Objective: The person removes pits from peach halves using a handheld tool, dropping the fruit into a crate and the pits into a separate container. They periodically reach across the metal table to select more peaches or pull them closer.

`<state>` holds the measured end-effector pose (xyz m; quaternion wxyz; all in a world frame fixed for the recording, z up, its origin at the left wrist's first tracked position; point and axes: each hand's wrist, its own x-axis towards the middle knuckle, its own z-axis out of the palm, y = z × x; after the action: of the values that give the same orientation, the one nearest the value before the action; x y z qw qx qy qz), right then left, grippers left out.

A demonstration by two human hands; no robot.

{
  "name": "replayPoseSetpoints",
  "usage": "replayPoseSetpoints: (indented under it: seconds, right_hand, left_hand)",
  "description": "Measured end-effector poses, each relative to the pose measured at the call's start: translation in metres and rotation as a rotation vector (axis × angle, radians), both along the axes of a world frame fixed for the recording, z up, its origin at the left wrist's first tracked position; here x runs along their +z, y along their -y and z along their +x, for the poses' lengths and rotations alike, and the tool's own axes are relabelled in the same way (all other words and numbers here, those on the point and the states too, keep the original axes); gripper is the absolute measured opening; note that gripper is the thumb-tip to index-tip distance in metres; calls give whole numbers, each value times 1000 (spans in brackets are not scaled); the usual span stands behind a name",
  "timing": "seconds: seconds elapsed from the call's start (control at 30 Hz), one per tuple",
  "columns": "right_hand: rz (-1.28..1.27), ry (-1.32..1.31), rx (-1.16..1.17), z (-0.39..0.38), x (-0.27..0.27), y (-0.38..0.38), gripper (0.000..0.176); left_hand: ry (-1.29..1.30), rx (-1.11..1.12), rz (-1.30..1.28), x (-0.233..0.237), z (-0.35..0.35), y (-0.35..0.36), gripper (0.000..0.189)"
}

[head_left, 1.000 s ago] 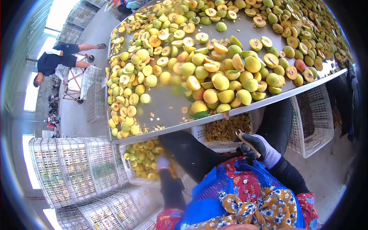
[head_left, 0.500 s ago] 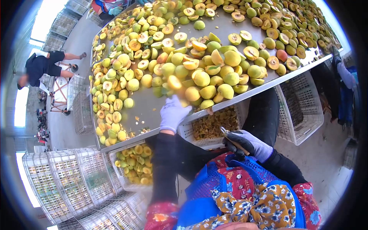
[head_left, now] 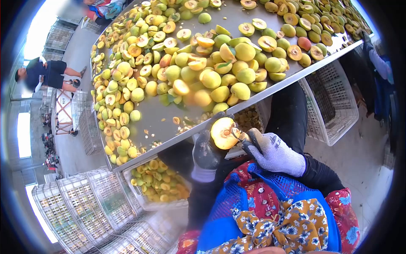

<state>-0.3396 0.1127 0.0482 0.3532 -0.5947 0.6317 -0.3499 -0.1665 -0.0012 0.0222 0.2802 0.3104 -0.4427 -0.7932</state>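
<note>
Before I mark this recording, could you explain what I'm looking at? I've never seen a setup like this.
There is no robot here: a person works with their own two gloved hands. The view comes from a camera worn on that person's head, looking forward and down. Ahead is a metal table strewn with fruit, many pieces cut in half. Under its edge, a crate holds more pieces. The left hand holds a half fruit, cut face showing. The right hand holds a small tool, mostly hidden by the fingers, its tip at the cut face.
</note>
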Motion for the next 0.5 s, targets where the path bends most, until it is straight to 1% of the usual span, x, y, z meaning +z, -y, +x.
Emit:
replayPoseSetpoints:
  seconds: [0.07, 0.17, 0.23, 0.3, 0.37, 0.43, 0.47, 0.5]
  right_hand:
    - [16, -49, 12, 2, -2, -3, 26]
    - [9, -118, 28, 6, -9, -3, 27]
    - [31, -121, 24, 9, -12, -3, 28]
    - [49, -155, 44, 10, -12, 0, 29]
    - [63, -147, 57, 13, -16, 1, 31]
    - [157, -58, 64, 15, -18, 3, 33]
    - [201, -15, 70, 15, -19, 5, 34]
    - [158, 83, 103, 14, -21, 5, 35]
  left_hand:
    - [-313, 151, 397, -18, -9, -10, 59]
    - [-158, 183, 263, -22, -16, -20, 58]
    - [152, 179, -187, -30, -15, -25, 50]
    - [244, 218, -308, -30, -17, -27, 42]
    - [256, 287, -316, -31, -21, -31, 36]
    - [184, 387, -211, -33, -28, -35, 33]
    - [294, 401, -277, -30, -28, -36, 31]
    - [312, 437, -336, -29, -29, -38, 31]
